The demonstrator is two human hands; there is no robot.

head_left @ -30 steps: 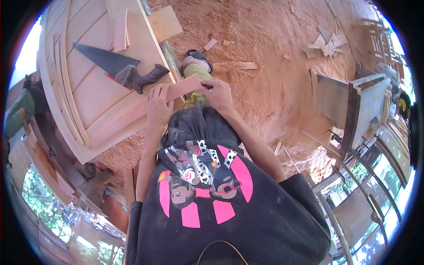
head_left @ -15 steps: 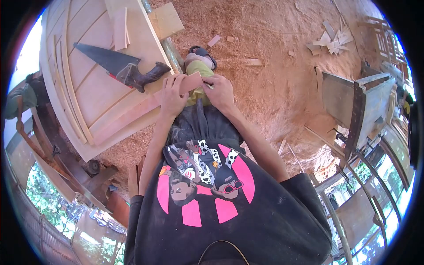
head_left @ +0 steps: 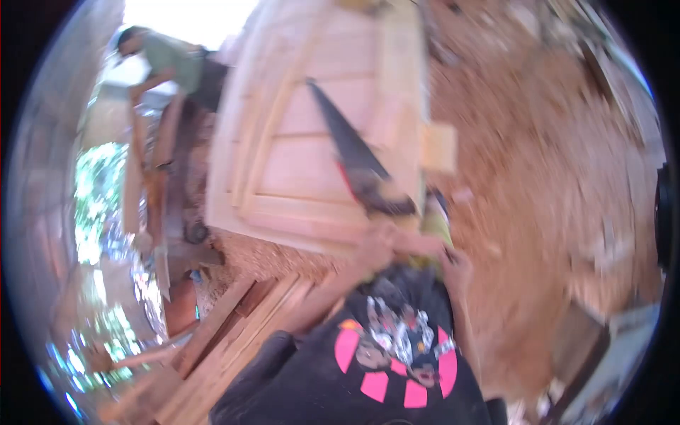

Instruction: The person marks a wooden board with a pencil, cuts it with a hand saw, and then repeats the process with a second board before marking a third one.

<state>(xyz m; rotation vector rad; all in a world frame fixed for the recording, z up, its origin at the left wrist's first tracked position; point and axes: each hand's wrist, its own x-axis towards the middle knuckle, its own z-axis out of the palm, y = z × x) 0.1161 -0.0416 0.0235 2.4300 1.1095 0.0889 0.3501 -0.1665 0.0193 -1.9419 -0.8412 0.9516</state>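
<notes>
Motion smears the view. My left hand (head_left: 375, 244) is closed around a thin, flat wooden strip (head_left: 418, 244) above the near end of a panelled wooden door (head_left: 304, 164). At the strip's right end, my right hand (head_left: 457, 268) has its fingers closed. Whatever is pinched there is too small and blurred to name. A handsaw (head_left: 350, 145) with a dark blade and dark handle lies on the door just beyond my left hand, its handle toward me.
Long narrow strips (head_left: 273, 134) rest on the door's left part. Planks (head_left: 234, 347) lie at lower left. A person in a green shirt (head_left: 173, 64) bends over at upper left. Reddish sawdust ground (head_left: 524, 205) spreads to the right, with a board structure (head_left: 588, 347) at lower right.
My view has swung left, so the door, saw and hands appear farther right, and the other person shows more fully. Both hands keep their places at the strip.
</notes>
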